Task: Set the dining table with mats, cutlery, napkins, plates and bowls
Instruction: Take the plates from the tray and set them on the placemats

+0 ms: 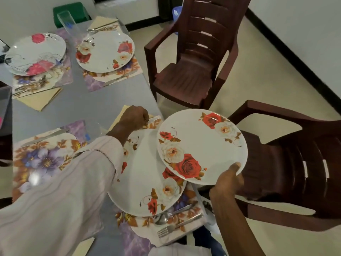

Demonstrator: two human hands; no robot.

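Observation:
My right hand (228,180) grips the near rim of a white rose-patterned plate (201,145) held tilted above the table's right edge. A matching plate (147,182) lies on the near floral mat (166,231), with a spoon (162,218) and fork (177,227) at its near side. My left hand (133,117) reaches over that plate and pinches a knife (154,119) beside a yellow napkin (123,111). A bare floral mat (44,157) with a knife (44,137) lies at left. Two far places hold plates (105,50) (35,52), mats, cutlery and napkins.
The grey table (88,104) ends just right of the near mat. Two brown plastic chairs (195,58) (295,163) stand close to that edge. A clear glass (70,24) and a green box (70,13) are at the far end.

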